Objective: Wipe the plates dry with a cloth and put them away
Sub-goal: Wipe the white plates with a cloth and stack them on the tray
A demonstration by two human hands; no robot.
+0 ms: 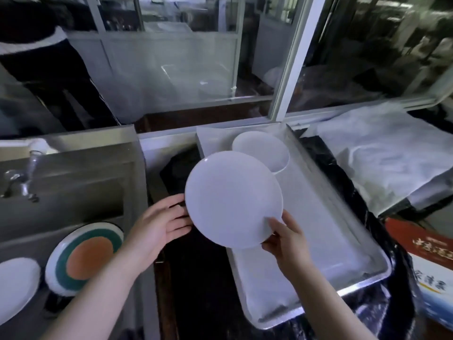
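A plain white plate hangs in the air over the near left corner of a metal tray lined with white cloth. My right hand pinches its lower right rim, thumb on top. My left hand touches the plate's left edge with relaxed, nearly straight fingers. A white bowl lies at the tray's far end. In the steel sink at the left lean a plate with green and orange rings and another white plate.
A tap stands at the sink's far left. A dark object sits between sink and tray. White cloth covers the counter at the right, a printed box lies near right. Behind glass panes a person stands.
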